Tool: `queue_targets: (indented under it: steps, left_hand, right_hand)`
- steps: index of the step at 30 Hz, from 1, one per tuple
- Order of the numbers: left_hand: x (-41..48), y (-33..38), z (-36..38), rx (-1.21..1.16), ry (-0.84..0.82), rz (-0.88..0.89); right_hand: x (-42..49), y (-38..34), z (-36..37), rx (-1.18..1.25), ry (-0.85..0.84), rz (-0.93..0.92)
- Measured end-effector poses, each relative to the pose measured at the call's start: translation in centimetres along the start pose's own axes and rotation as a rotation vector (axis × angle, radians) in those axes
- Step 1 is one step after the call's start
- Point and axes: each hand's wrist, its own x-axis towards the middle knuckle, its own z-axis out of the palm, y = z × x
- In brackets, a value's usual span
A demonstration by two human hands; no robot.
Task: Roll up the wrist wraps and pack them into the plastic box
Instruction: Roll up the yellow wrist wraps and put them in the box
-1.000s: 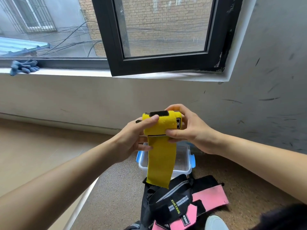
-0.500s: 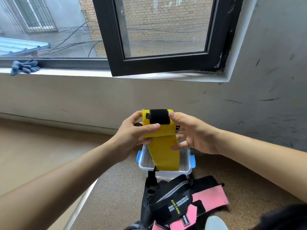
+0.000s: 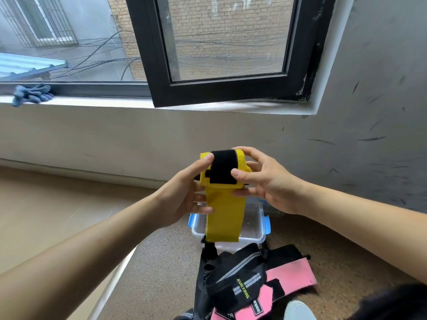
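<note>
Gripping a half-rolled yellow wrap in left hand and right hand, above a plastic box, near a black wrap and a pink wrap.

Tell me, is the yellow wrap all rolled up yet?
Only partly. The yellow fabric wrist wrap is rolled at its top, held by the left hand and right hand, but a flat tail hangs loose below.
</note>
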Motion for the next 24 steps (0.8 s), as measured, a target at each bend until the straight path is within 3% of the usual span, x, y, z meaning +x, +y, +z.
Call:
queue_targets:
  steps: [6,13,19,24]
  left_hand:
    - [0.5,-0.5,-0.4,0.032,0.061,0.085]
    - [0.8,-0.9,-1.0,0.011,0.109,0.222]
    - [0.5,-1.3,-0.3,0.104,0.135,0.321]
    - [0.4,-1.0,-0.3,0.116,0.087,0.284]
  right_hand:
    - [-0.2,0.1,0.3,-0.066,-0.055,-0.048]
    - [-0.3,-0.3,0.6,-0.085,-0.110,0.144]
    - [-0.3,-0.7,0.8,-0.025,-0.044,0.243]
    - [-0.1,-0.5,0.4,-0.023,0.006,0.169]
